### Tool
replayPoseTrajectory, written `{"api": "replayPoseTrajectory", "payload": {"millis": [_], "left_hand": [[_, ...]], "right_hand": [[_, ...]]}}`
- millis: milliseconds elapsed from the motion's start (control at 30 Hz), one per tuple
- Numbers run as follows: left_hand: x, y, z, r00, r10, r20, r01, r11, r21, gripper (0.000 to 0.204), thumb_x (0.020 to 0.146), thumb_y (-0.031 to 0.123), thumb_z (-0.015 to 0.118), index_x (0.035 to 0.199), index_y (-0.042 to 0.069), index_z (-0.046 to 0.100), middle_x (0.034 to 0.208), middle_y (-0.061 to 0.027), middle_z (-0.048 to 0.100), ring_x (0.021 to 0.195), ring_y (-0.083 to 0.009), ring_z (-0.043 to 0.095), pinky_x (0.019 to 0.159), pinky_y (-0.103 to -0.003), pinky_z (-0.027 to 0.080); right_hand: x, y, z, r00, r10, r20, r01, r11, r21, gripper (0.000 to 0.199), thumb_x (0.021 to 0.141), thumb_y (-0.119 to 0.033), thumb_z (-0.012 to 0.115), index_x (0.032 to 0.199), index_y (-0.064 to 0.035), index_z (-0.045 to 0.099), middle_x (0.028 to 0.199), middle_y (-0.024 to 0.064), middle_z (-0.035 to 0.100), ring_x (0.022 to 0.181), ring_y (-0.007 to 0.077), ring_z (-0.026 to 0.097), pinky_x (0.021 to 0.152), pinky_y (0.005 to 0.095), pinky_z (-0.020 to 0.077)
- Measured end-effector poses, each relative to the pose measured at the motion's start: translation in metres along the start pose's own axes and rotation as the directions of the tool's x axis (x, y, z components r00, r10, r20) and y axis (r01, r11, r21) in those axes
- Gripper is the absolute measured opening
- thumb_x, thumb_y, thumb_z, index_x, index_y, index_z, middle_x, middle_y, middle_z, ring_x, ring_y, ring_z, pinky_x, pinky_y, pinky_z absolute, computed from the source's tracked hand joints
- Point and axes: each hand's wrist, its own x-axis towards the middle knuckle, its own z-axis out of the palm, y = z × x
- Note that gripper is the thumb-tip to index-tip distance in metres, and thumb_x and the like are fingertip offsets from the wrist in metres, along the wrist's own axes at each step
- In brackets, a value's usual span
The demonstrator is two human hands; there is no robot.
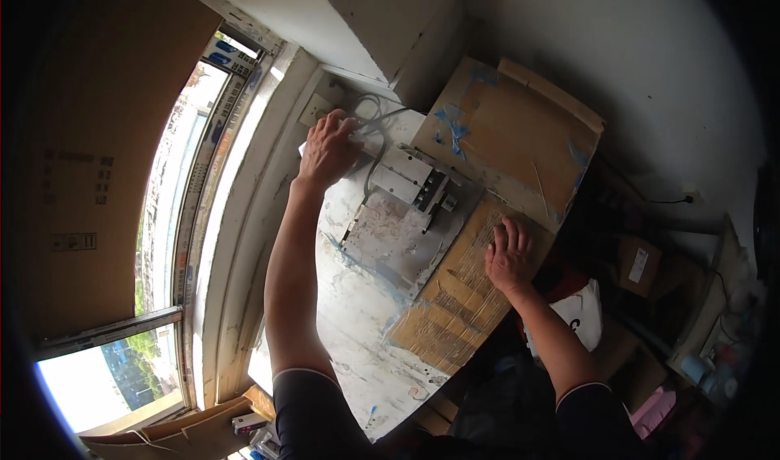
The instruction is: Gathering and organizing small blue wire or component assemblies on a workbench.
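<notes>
My left hand (pixel 327 147) is stretched far forward, to the back of the bench (pixel 357 330), close to the window frame (pixel 244 216). Its fingers are curled down over a flat white piece (pixel 357 147) that lies there, and they press on it or grip it; I cannot tell which, because the hand covers most of it. Grey cables (pixel 375 115) make a loop just beside this hand and run toward the wall.

My right hand (pixel 510 255) lies flat, with the fingers spread and released, on a sheet of brown cardboard (pixel 455 298) at the right edge of the bench. It holds nothing.

Between my two hands lies a grey metal plate (pixel 390 245), stained with white marks. On its far end sits a white device with a black middle part (pixel 418 185), near my left hand but not touching it as far as I can see.

Behind the plate a bigger cardboard piece (pixel 520 143) with bits of blue tape lies toward the wall. The bench surface is pale and much stained. To my left the window (pixel 175 208) is bright, and another large cardboard (pixel 89 151) leans against it.
</notes>
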Motion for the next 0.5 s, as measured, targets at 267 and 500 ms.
{"api": "replayPoseTrajectory", "payload": {"millis": [267, 500], "left_hand": [[0.005, 0.006, -0.002, 1.0, 0.009, -0.011, -0.009, 1.0, -0.007, 0.037, 0.079, 0.022, 0.077, 0.107, 0.011, 0.056, 0.12, -0.012, 0.054, 0.112, -0.0335, 0.054, 0.093, -0.045, 0.044], [-0.049, 0.038, 0.006, 0.845, -0.222, -0.487, 0.2, 0.975, -0.098, 0.04, 0.085, 0.02, 0.073, 0.119, 0.009, 0.057, 0.132, -0.0151, 0.053, 0.122, -0.0354, 0.052, 0.102, -0.045, 0.041]], "right_hand": [[0.002, 0.005, 0.001, 1.0, 0.0, 0.002, 0.0, 1.0, 0.011, 0.047, 0.085, -0.023, 0.065, 0.126, -0.0045, 0.051, 0.141, 0.0135, 0.042, 0.133, 0.0343, 0.037, 0.106, 0.0532, 0.0333], [-0.003, 0.004, 0.001, 1.0, -0.016, -0.01, 0.017, 0.999, 0.028, 0.045, 0.086, -0.021, 0.061, 0.126, -0.0053, 0.049, 0.14, 0.0154, 0.042, 0.132, 0.0356, 0.038, 0.106, 0.0526, 0.0323]]}}
